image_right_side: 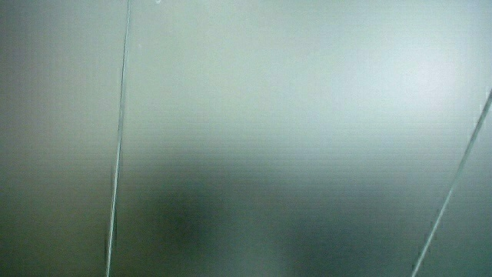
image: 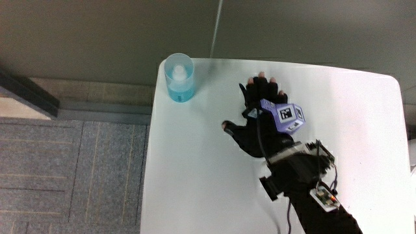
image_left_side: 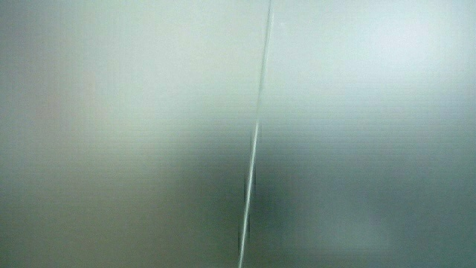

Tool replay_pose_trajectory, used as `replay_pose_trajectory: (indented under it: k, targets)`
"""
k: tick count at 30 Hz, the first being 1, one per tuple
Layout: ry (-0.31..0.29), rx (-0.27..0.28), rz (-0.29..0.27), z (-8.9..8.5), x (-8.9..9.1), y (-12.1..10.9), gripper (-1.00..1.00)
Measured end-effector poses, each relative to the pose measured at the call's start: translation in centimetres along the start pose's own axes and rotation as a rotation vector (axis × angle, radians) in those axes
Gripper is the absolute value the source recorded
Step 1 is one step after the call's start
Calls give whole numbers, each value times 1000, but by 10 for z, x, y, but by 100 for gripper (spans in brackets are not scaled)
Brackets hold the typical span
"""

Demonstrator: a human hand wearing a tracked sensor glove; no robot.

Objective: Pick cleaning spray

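The cleaning spray (image: 179,78), a clear bottle of blue liquid with a white top, stands upright at a corner of the white table (image: 195,175). The hand (image: 257,114), in a black glove with a patterned cube on its back, rests flat on the table beside the bottle, a hand's width away from it. Its fingers are spread and hold nothing. The forearm runs from the hand toward the person. Both side views show only a pale wall.
Grey carpet floor (image: 71,175) lies past the table's edge beside the bottle. A dark wall runs along the table's edge farthest from the person.
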State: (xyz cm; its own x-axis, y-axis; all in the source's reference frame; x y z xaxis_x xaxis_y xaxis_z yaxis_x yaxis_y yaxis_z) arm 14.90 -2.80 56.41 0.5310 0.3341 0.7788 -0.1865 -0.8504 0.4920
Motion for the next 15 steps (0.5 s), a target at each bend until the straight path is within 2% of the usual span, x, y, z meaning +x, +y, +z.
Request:
replay_pose_trajectory:
  k: [2,4,6,7,8,10,13,15]
  targets:
    - [15,23,60,-3,-2,7,0]
    - [0,14,34,-4,-11,9,0]
    - [-16,14,43,-6,-14,15,0]
    - [-20,30,130,-8,-15,19,0]
    - [-51,31,109,-7,-23,16,0]
    - [-61,39,147,-8,-28,17,0]
    - [-62,33,139,-8,-30,16,0]
    - [-24,19,126,-9,-29,14,0]
